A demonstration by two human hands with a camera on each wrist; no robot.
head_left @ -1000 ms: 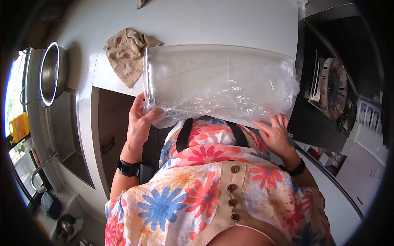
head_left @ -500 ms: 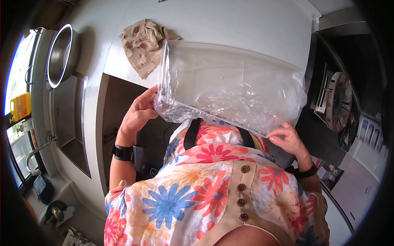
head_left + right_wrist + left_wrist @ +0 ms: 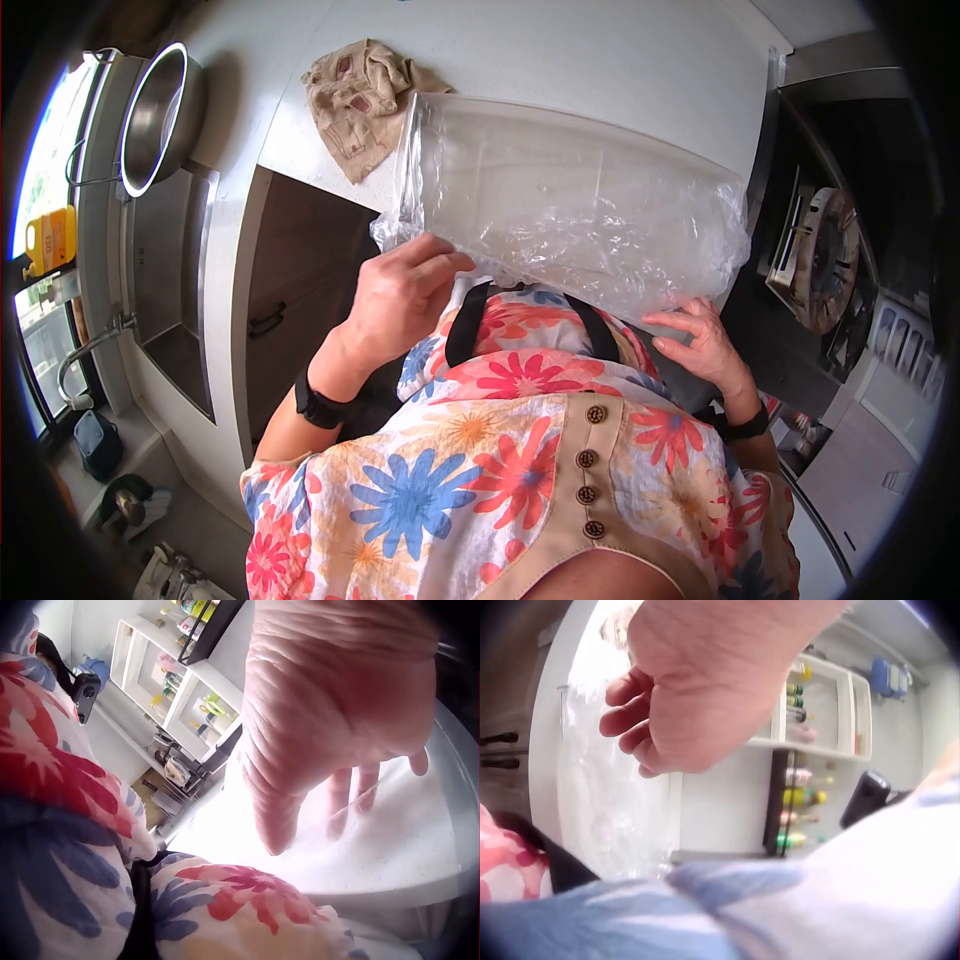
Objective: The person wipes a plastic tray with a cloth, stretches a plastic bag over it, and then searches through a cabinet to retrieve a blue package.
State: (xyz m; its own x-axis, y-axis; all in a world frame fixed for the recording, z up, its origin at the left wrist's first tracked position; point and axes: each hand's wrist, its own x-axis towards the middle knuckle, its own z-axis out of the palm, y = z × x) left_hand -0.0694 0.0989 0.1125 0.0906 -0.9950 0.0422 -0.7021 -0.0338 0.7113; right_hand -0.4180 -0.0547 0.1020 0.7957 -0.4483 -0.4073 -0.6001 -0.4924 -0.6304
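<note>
A large clear plastic bag [image 3: 560, 190] lies across the front of the counter, its back edge straight and its front and right parts crinkled. My left hand [image 3: 405, 295] is at its near edge, left of centre, with bent fingers. In the left wrist view the fingers [image 3: 622, 720] curl loosely above the plastic. The left thumb is hidden, and I cannot tell whether it pinches the edge. At the near right corner, my right hand [image 3: 700, 345] touches the plastic with nearly straight fingers, thumb apart. In the right wrist view these fingers [image 3: 339, 802] show through clear film.
Behind the bag's left end lies a crumpled beige cloth [image 3: 360, 105]. A metal bowl [image 3: 150, 120] stands by the sink [image 3: 170, 290] on the left. On the right is a stove burner [image 3: 828, 260]. Shelves with bottles [image 3: 802, 796] line the wall in the left wrist view.
My left hand has left the bag's left end and moved right along its near edge. My right thumb has spread from the fingers at the corner. The bag has swung slightly in view.
</note>
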